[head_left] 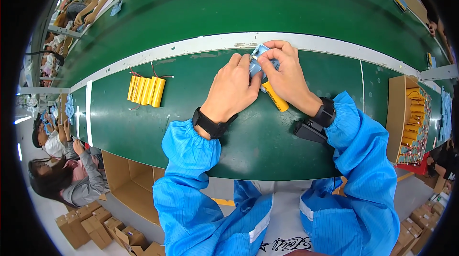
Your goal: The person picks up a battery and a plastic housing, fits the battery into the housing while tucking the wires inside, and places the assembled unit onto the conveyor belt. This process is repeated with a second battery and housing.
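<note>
While my left hand (pixel 232 85) and right hand (pixel 288 73) come together over the far part of the green bench (pixel 248 146), their fingertips are closed on a small light-blue piece (pixel 256 68), located just on the near side of the white strip (pixel 210 43). A yellow cylinder (pixel 276 97) lies tilted beneath my right palm; whether it is joined to the light-blue piece, I cannot tell. To the left, well apart from my hands, a row of yellow cells (pixel 146 91) with thin wires rests on the bench. To the right stands a cardboard box (pixel 396 117) filled with similar yellow cylinders (pixel 415 119). A black object (pixel 310 131) lies just beside my right wristband (pixel 326 111), on its near side.
</note>
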A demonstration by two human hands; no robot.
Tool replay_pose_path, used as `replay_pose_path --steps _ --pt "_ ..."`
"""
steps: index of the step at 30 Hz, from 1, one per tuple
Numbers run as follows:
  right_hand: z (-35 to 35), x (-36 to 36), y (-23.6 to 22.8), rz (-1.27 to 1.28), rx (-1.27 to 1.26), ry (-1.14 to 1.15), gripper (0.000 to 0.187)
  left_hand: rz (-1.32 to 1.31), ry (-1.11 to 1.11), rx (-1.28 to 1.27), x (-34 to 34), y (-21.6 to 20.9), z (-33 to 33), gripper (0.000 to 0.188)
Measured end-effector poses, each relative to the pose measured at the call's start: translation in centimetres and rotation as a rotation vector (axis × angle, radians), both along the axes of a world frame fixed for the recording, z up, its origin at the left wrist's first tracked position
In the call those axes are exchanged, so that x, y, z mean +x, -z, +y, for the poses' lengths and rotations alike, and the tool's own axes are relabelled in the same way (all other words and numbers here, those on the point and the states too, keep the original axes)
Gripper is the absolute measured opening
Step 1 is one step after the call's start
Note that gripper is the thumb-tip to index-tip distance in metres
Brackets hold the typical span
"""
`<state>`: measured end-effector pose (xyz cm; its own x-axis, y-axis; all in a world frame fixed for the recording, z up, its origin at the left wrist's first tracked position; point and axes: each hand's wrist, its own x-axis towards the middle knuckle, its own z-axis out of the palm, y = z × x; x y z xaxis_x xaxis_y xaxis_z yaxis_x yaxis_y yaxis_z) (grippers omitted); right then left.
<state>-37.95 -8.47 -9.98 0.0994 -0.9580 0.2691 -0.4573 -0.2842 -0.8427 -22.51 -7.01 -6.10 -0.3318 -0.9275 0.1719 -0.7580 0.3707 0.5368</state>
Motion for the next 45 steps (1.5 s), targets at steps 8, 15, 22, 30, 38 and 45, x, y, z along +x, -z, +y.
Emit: replay_pose_path --steps 8,15,22,30,38,45 --pt "0.25 0.53 -0.78 0.063 -0.009 0.045 0.014 0.006 0.017 -0.03 0.09 0.46 0.03 0.034" --pt "0.16 0.31 -0.06 -0.028 0.052 0.052 0.014 -0.015 -0.015 -0.033 -0.13 0.57 0.3 0.034" --pt "0.17 0.59 -0.04 -0.016 0.065 0.078 0.014 -0.029 -0.008 -0.023 0.03 0.48 0.38 0.034" --pt "0.1 0.59 -0.14 -0.002 0.058 0.086 0.014 -0.028 0.009 0.009 0.11 0.52 0.27 0.035" --pt "0.2 0.58 -0.25 0.042 0.033 0.102 0.012 -0.036 0.068 0.014 0.18 0.43 0.3 0.036" --pt "0.12 0.71 -0.44 0.012 0.056 0.102 0.011 -0.024 0.084 0.022 0.27 0.58 0.13 0.035"
